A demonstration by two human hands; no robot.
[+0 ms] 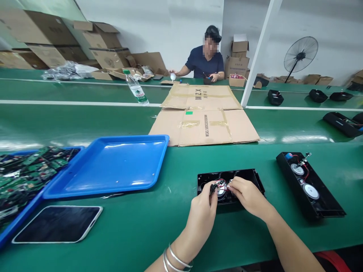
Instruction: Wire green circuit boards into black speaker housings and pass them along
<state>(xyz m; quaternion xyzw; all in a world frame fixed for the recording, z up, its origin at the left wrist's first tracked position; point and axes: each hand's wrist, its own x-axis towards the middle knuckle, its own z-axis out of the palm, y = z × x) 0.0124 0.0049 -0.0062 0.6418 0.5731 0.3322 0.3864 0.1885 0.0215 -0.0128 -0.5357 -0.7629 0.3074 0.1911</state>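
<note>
Green tabletop [127,234] bears blue tray [121,162], phone [58,224]; left fingers [205,191] pinch dark part [213,187], right fingers [237,185] wire [226,187].

Bright, diffuse light, glare on green surface [113,121], edges stretched

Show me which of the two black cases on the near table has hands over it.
The crosswise case, on the left: the left hand and right hand are over it. The slanted case, on the right, lies untouched.

Smooth plastic casing [250,175]; glossy tray [119,162]; matt cardboard [195,132].
</note>
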